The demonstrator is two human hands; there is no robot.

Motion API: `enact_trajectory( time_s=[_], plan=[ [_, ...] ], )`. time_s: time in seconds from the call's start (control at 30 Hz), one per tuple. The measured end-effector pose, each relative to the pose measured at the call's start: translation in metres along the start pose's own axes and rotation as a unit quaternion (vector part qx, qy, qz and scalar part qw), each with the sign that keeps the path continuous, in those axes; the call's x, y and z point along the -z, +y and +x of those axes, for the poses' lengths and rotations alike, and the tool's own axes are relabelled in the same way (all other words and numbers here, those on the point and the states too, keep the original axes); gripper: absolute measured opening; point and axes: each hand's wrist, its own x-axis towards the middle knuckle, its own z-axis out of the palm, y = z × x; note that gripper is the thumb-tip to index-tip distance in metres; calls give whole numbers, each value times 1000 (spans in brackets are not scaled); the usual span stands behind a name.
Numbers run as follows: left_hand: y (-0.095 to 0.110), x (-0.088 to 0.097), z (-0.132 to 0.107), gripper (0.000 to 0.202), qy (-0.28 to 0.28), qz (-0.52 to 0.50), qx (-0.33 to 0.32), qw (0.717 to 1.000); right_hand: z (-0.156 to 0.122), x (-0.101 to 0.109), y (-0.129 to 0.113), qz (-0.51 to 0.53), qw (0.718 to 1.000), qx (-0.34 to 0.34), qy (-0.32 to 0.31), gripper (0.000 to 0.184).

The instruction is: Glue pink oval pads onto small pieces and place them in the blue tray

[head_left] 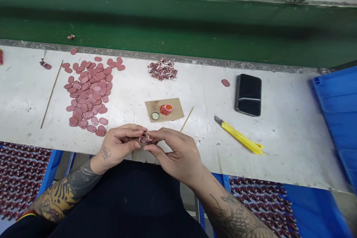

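Note:
My left hand and my right hand meet at the near edge of the white worktable. Both pinch one small dark red piece with a metal ring between their fingertips. Just beyond the hands lies a brown card carrying a red cap and a metal bottle cap. A heap of pink oval tags is spread to the left. A small pile of finished red and silver pieces sits farther back.
A black phone, a yellow utility knife and a lone pink tag lie to the right. Thin sticks rest on the table. Blue bins with red pieces stand below and at the right. A green belt runs behind.

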Motion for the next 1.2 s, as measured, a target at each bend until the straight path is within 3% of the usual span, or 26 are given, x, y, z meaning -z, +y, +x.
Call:
enact_trajectory(
  time_s=[1.2],
  plan=[
    [-4, -1, 2, 24, 12, 6, 11, 1000, -2, -1, 4, -3, 1000, -25, -5, 24]
  ],
)
